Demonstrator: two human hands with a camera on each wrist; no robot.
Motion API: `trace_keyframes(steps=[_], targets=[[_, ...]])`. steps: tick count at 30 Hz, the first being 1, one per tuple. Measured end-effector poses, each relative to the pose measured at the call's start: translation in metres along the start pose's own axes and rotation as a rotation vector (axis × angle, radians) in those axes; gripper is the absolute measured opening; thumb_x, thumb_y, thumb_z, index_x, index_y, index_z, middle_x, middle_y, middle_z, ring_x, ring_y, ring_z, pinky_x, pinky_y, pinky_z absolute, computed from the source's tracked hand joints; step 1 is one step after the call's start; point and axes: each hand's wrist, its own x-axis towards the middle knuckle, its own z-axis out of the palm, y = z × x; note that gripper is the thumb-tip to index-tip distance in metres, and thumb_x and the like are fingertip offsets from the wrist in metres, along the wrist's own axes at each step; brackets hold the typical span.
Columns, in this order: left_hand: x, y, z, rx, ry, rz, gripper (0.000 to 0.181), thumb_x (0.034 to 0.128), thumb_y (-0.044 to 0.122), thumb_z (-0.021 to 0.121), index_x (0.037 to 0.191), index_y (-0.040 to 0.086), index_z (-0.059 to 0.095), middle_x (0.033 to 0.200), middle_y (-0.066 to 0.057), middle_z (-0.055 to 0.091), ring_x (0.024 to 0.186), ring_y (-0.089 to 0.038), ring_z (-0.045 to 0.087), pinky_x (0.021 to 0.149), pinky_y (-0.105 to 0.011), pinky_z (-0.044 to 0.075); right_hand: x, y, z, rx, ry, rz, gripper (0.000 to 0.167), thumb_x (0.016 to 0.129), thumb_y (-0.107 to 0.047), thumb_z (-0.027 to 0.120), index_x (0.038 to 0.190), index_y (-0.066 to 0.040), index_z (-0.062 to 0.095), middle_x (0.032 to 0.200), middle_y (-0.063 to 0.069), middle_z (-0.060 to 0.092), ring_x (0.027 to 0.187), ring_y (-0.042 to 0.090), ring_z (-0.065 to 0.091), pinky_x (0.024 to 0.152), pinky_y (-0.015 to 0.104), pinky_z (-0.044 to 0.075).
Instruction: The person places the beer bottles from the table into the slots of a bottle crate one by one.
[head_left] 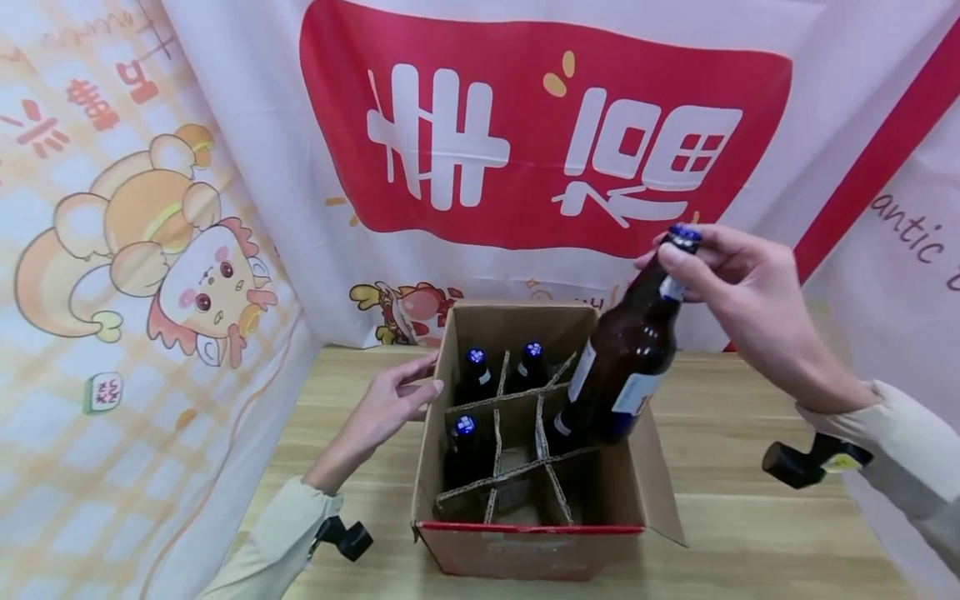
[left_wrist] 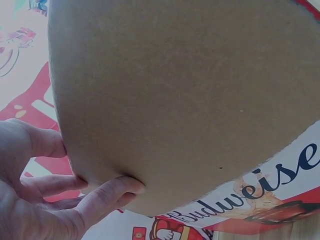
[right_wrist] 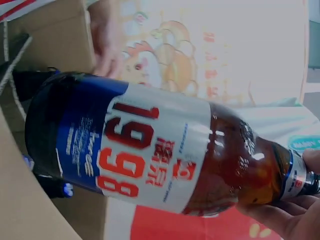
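My right hand (head_left: 757, 292) grips a brown glass beer bottle (head_left: 637, 350) by its neck, just below the blue cap. The bottle tilts over the right side of an open cardboard box (head_left: 525, 550), base lower left. In the right wrist view its blue and white label (right_wrist: 135, 145) reads 1998. My left hand (head_left: 386, 408) holds the box's left side near the back corner; in the left wrist view the thumb presses the cardboard flap (left_wrist: 200, 90) while fingers meet its edge. Three blue-capped bottles stand in the box: back left (head_left: 475, 367), back middle (head_left: 532, 362) and middle left (head_left: 465, 437).
Cardboard dividers (head_left: 517, 392) split the box into compartments. Behind the held bottle, part of another dark bottle with a pale label (head_left: 561, 425) shows. A side flap (head_left: 663, 483) spreads to the right. The box stands on a wooden table (head_left: 750, 467), with printed cloths (head_left: 247, 83) around it.
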Motion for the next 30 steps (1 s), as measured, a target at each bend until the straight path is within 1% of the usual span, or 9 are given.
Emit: trace_keyframes(steps=[4,6,8,12,15,19,22,27,30], targets=[[0.002,0.002,0.001,-0.006,0.000,0.009,0.062,0.1044,0.020,0.064,0.160,0.006,0.040,0.164,-0.025,0.038,0.130,-0.045,0.062,0.091,-0.041,0.065,0.000,0.004,0.016,0.002,-0.071,-0.046,0.029,0.100,-0.015,0.071,0.128,-0.007,0.070,0.104,-0.007,0.079,0.092,0.010,0.075,0.084,0.013,0.060],[0.001,0.003,0.001,-0.006,-0.002,0.015,0.062,0.1046,0.020,0.064,0.160,0.005,0.040,0.163,-0.026,0.038,0.130,-0.044,0.062,0.091,-0.041,0.065,0.001,0.006,0.025,0.012,-0.110,-0.068,0.029,0.100,-0.015,0.072,0.127,-0.007,0.071,0.107,-0.007,0.080,0.094,0.010,0.076,0.085,0.015,0.061],[0.001,0.002,0.001,-0.008,-0.002,0.018,0.062,0.1046,0.020,0.064,0.160,0.005,0.040,0.163,-0.026,0.038,0.130,-0.044,0.062,0.091,-0.041,0.065,0.002,0.009,0.032,0.013,-0.141,-0.083,0.030,0.099,-0.014,0.072,0.128,-0.006,0.071,0.107,-0.007,0.079,0.094,0.010,0.076,0.082,0.017,0.062],[0.000,0.001,0.000,-0.006,-0.002,0.025,0.062,0.1047,0.019,0.064,0.160,0.004,0.040,0.164,-0.026,0.038,0.129,-0.044,0.063,0.090,-0.040,0.065,0.002,0.013,0.047,0.039,-0.200,-0.099,0.029,0.099,-0.012,0.072,0.127,-0.006,0.070,0.107,-0.002,0.080,0.091,0.013,0.076,0.077,0.020,0.064],[0.000,0.000,0.000,-0.004,-0.001,0.029,0.061,0.1046,0.019,0.064,0.159,0.004,0.041,0.164,-0.026,0.038,0.128,-0.044,0.063,0.091,-0.040,0.065,0.000,0.014,0.057,0.059,-0.252,-0.112,0.027,0.099,-0.010,0.073,0.125,-0.006,0.070,0.107,0.002,0.080,0.090,0.014,0.076,0.076,0.022,0.064],[0.000,0.000,0.001,-0.004,-0.001,0.032,0.061,0.1047,0.019,0.063,0.159,0.004,0.041,0.163,-0.026,0.038,0.129,-0.045,0.062,0.091,-0.041,0.065,-0.005,0.013,0.068,0.068,-0.310,-0.109,0.026,0.098,-0.011,0.074,0.123,-0.007,0.070,0.104,0.004,0.080,0.087,0.016,0.075,0.074,0.027,0.065],[-0.001,0.000,0.001,-0.005,0.002,0.029,0.061,0.1046,0.019,0.063,0.159,0.004,0.041,0.163,-0.027,0.039,0.128,-0.045,0.063,0.091,-0.041,0.065,-0.010,0.012,0.075,0.069,-0.333,-0.095,0.027,0.096,-0.013,0.076,0.122,-0.007,0.070,0.102,0.003,0.079,0.085,0.017,0.074,0.075,0.028,0.066],[-0.001,0.001,0.001,-0.004,0.007,0.024,0.061,0.1047,0.019,0.063,0.159,0.005,0.041,0.163,-0.027,0.039,0.128,-0.044,0.063,0.091,-0.042,0.065,-0.016,0.010,0.085,0.083,-0.379,-0.091,0.031,0.095,-0.015,0.078,0.123,-0.008,0.069,0.101,0.002,0.077,0.084,0.015,0.073,0.080,0.027,0.065],[-0.002,0.001,0.002,-0.010,0.006,0.019,0.061,0.1047,0.019,0.063,0.159,0.005,0.041,0.162,-0.027,0.040,0.129,-0.045,0.062,0.092,-0.042,0.065,-0.018,0.011,0.090,0.086,-0.412,-0.099,0.031,0.095,-0.015,0.078,0.123,-0.008,0.068,0.095,0.001,0.075,0.079,0.015,0.071,0.075,0.026,0.064]])
